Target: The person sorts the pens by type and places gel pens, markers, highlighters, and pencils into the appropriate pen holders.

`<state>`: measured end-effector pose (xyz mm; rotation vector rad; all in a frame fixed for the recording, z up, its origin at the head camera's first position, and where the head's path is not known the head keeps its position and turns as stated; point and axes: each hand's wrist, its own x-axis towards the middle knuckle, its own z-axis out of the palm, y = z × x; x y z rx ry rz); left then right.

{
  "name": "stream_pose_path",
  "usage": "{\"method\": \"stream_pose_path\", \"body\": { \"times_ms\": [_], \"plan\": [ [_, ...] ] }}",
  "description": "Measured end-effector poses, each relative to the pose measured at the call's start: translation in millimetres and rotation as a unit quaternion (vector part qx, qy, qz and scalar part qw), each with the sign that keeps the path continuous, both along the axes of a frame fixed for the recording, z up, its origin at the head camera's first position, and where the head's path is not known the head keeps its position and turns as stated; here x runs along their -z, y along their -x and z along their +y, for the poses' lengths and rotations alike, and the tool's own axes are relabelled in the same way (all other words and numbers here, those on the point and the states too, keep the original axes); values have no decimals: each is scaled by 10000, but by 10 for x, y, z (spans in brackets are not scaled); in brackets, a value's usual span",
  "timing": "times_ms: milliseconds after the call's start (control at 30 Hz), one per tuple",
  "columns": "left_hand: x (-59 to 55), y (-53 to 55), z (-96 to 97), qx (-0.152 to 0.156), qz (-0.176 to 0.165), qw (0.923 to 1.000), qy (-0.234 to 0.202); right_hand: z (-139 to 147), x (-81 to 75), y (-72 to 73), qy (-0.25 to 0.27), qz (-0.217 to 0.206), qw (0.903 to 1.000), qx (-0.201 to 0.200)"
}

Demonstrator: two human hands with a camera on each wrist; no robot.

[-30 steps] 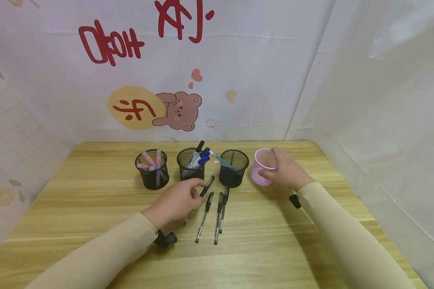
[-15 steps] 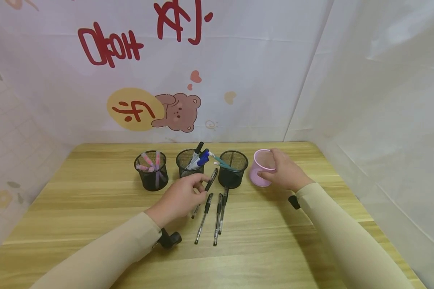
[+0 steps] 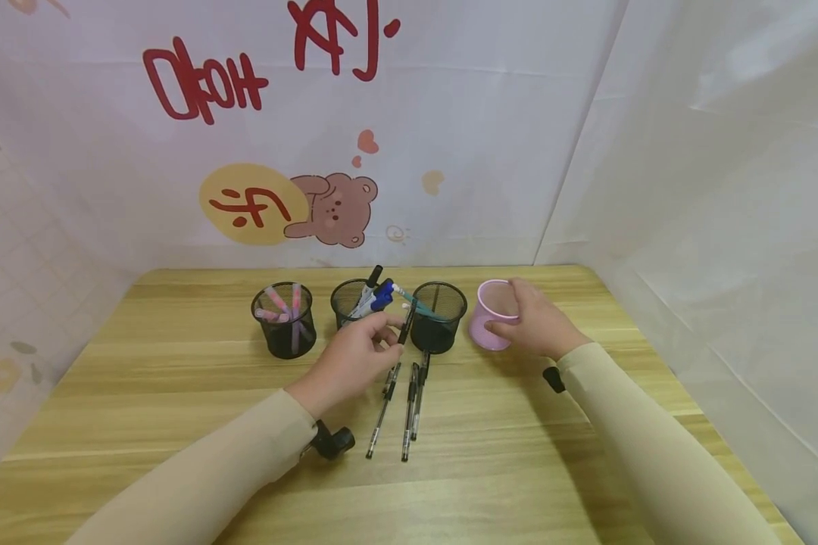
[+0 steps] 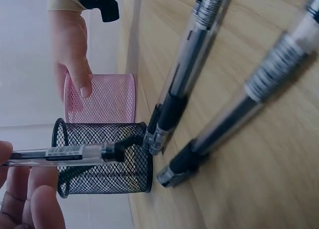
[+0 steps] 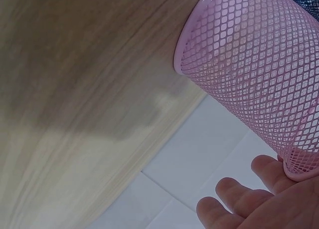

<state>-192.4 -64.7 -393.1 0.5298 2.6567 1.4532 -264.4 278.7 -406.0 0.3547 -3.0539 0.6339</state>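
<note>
In the head view my left hand (image 3: 354,356) pinches a black gel pen (image 3: 406,325), raised beside the third black mesh pen holder (image 3: 435,333). The left wrist view shows that pen (image 4: 65,154) off the table, in front of the black mesh wall (image 4: 99,181). Three more gel pens (image 3: 409,416) lie on the wood below. My right hand (image 3: 544,322) holds a pink mesh pen holder (image 3: 487,334) at its rim, thumb on the near side. Several right-hand fingers (image 5: 234,196) stretch past the pink rim in the right wrist view.
Left of these stand two black mesh holders: one with pink-and-purple sticks (image 3: 285,337), one with black- and blue-capped markers (image 3: 371,303). Teal pencils (image 3: 416,303) lean in the third. A white printed cloth (image 3: 484,151) rises behind the wooden table (image 3: 518,469).
My left hand has lifted the pen and carried it rightward and away from me, up to the third black holder. My right hand stays on the pink holder.
</note>
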Motion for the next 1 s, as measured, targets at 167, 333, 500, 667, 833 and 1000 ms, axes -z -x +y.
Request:
{"method": "stream_pose_path", "body": {
  "times_ms": [167, 333, 500, 667, 833, 1000],
  "plan": [
    [-7, 32, 48, -3, 182, 9994, -280, -14, -10, 19, 18, 3, 10000, -14],
    [-25, 48, 123, -62, 62, 9973, -723, -21, 2, 46, 41, 12, 10000, -42],
    [-49, 48, 227, -98, 95, 9928, -1192, -27, 19, 67, 72, 25, 10000, -45],
    [-65, 54, 361, -138, 210, 9883, -1504, -29, 8, 56, 80, 38, 9999, -76],
    [-87, 57, 528, -162, 393, 9838, -1742, 1, 10, 45, 128, 11, 9999, -47],
    [-102, 80, 698, -112, 606, 9787, -1958, 28, 21, 28, 114, 31, 9999, -9]
  ]
}}
